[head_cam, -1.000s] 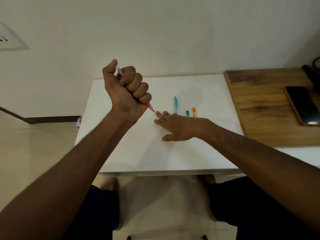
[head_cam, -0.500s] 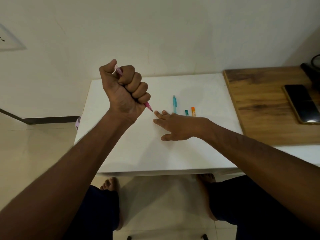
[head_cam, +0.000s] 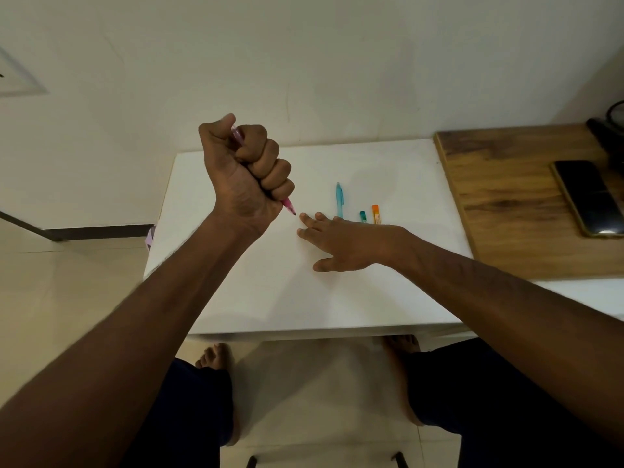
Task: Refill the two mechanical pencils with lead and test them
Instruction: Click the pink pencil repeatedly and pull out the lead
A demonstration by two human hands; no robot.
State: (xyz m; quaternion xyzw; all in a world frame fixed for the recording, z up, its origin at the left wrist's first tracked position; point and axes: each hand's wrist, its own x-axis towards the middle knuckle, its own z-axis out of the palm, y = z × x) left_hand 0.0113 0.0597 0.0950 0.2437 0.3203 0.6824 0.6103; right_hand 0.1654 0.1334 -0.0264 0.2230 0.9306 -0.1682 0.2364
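Observation:
My left hand [head_cam: 248, 179] is raised above the white table [head_cam: 256, 292] and grips a pink mechanical pencil [head_cam: 289, 206] in its fist, thumb at the top end, tip pointing down to the right. My right hand [head_cam: 341, 243] lies flat on the table with fingers spread, fingertips just right of the pencil tip. A blue mechanical pencil [head_cam: 339, 199] lies on the table beyond my right hand. Beside it lie a small teal lead case [head_cam: 363, 216] and an orange lead case [head_cam: 375, 213].
A wooden surface [head_cam: 513, 197] adjoins the table on the right and bears a dark phone [head_cam: 589, 197]. A black object [head_cam: 607, 136] sits at its far right corner. The wall stands right behind the table. My knees and bare feet are under the near edge.
My left thumb has pressed down closer onto the pencil's top end. Both hands otherwise stay in place.

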